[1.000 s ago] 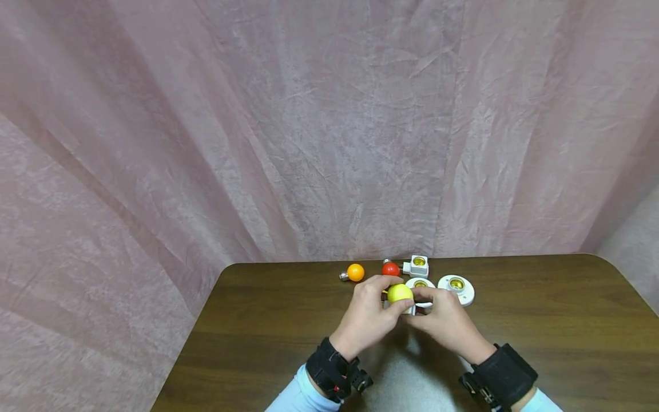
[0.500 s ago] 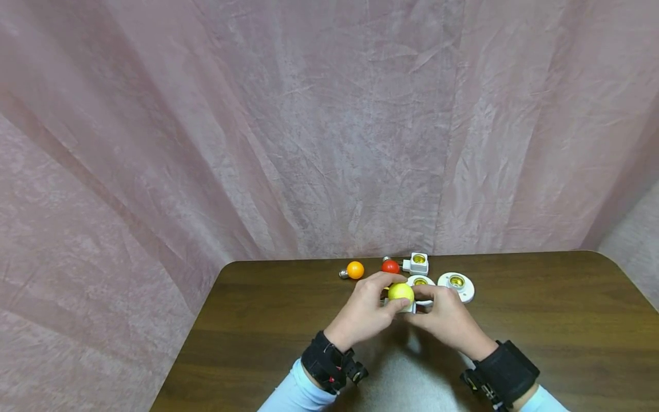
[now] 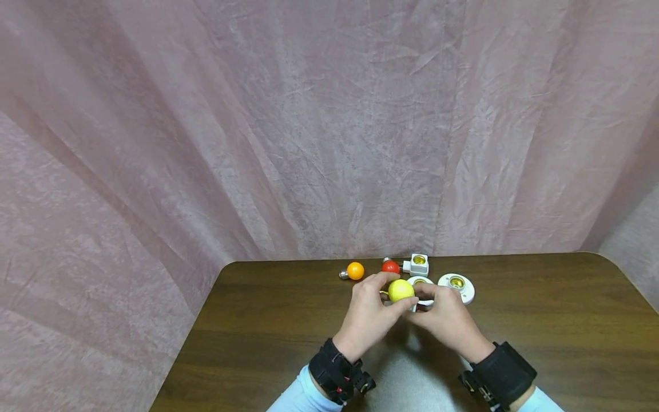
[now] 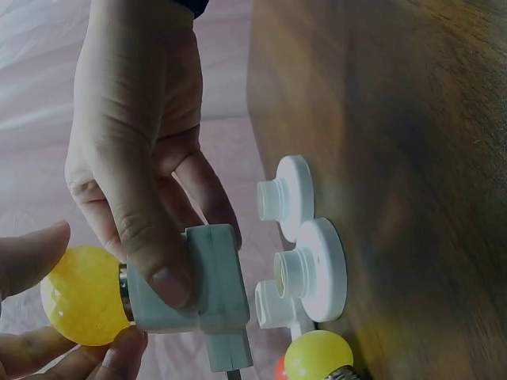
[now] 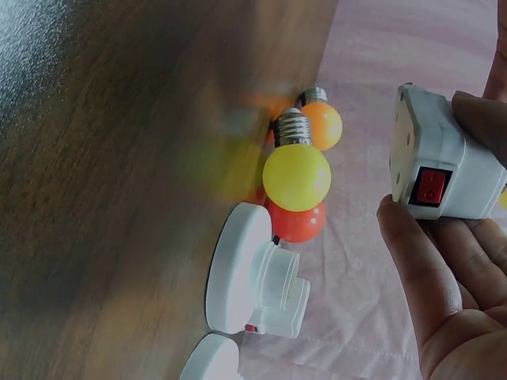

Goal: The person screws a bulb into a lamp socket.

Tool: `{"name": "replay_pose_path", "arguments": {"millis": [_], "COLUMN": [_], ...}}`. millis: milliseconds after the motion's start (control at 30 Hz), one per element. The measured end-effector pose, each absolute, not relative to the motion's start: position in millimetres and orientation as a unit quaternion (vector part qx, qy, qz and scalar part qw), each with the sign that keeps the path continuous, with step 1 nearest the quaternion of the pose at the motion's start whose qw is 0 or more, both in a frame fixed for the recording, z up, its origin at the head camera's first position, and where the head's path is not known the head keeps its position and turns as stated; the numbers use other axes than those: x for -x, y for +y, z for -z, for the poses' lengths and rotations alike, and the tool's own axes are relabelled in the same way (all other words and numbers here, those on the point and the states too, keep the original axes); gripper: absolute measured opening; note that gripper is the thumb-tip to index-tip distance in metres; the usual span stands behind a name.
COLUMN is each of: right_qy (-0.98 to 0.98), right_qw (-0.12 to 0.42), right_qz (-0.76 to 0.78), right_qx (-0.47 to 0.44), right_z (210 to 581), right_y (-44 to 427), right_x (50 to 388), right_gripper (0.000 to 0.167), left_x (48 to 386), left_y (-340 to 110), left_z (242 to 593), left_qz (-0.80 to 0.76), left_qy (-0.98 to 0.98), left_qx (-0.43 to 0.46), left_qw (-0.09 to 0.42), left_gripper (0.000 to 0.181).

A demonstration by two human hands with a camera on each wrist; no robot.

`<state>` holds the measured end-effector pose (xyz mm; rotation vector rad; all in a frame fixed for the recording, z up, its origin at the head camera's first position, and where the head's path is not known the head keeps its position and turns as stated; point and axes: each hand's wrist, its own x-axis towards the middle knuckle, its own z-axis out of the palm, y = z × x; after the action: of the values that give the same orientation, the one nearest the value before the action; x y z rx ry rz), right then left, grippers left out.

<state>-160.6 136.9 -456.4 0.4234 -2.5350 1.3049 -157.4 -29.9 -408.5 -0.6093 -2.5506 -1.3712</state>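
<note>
My left hand (image 3: 372,313) holds a round yellow bulb (image 3: 401,290) between thumb and fingers. In the left wrist view that bulb's metal base sits mostly inside a white lamp socket (image 4: 220,269). My right hand (image 3: 447,317) grips this socket, thumb on one side and fingers on the other. Its back carries a red rocker switch (image 5: 430,187), seen in the right wrist view, where the held bulb is almost wholly hidden. A second yellow bulb (image 5: 296,176) lies on the table just beyond the hands, largely covered by the left hand in the head view.
Behind the hands stand two round white lamp holders (image 3: 461,286) and a square socket (image 3: 419,264) with brass-coloured insides. A red bulb (image 3: 390,267) and an orange bulb (image 3: 356,270) lie near the far edge of the brown table (image 3: 268,320). A pink curtain (image 3: 329,143) hangs behind.
The left wrist has swung a little left and then back right, while the left thumb has shifted slightly right across the yellow bulb. The right hand stays nearly still with the socket.
</note>
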Motion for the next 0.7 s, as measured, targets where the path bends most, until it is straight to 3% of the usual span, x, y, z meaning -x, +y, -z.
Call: {"name": "replay_pose_path", "arguments": {"millis": [333,700], "right_qy": [-0.87,-0.841], "right_qw": [0.111,0.032], "right_qz": [-0.449,-0.505], "right_qx": [-0.171,-0.191], "right_z": [455,452], "right_y": [139,142], "right_x": [161,161], "right_gripper": [0.032,0.028], "left_x": [160,165], "left_y": [-33,-42], "left_z": [409,401], "left_qz": [0.423,0.385], "left_qy": [-0.874,-0.876], "left_qx": [0.222,0.29], "left_qw": [0.086,0.015], "left_gripper": [0.033,0.038]}}
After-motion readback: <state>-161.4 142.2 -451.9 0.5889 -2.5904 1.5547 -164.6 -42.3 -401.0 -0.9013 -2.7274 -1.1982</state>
